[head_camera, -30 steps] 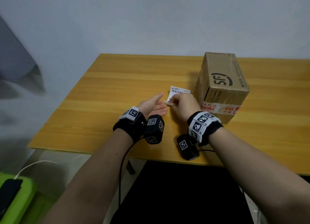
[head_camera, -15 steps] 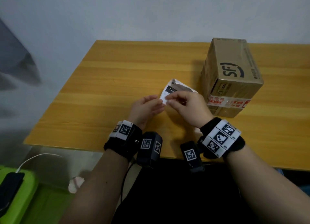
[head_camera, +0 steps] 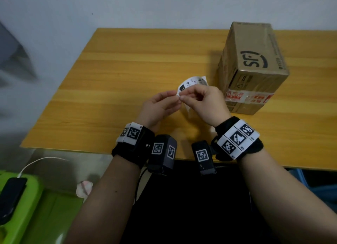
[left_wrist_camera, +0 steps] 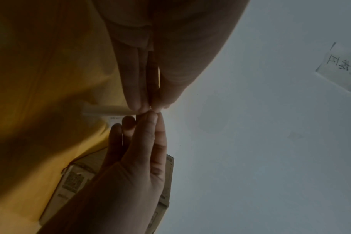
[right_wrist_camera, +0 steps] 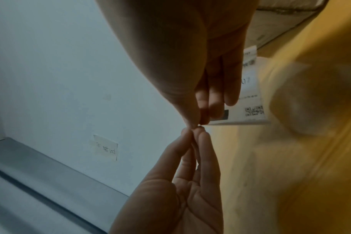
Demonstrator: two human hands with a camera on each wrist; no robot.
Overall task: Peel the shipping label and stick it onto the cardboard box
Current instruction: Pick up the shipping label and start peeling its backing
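Shipping label (head_camera: 193, 83) pinched at one corner between both my hands, held up just left of the cardboard box (head_camera: 255, 61).

The bench (head_camera: 127, 64), yellow wood, carries the cardboard box standing toward its right side, a dark logo on the box's top face and red-printed tape across its near face. My right hand (head_camera: 206, 105) is beside the box's near left corner, thumb and forefinger nipped on the label's corner; my left hand (head_camera: 158, 108) is further left of the box, its fingers (right_wrist_camera: 202, 142) meeting the right ones tip to tip on that same corner. The label curls up and away from my fingertips toward the box, printed side showing a black block, small text and a square code. It hangs clear of the bench, not touching the box.
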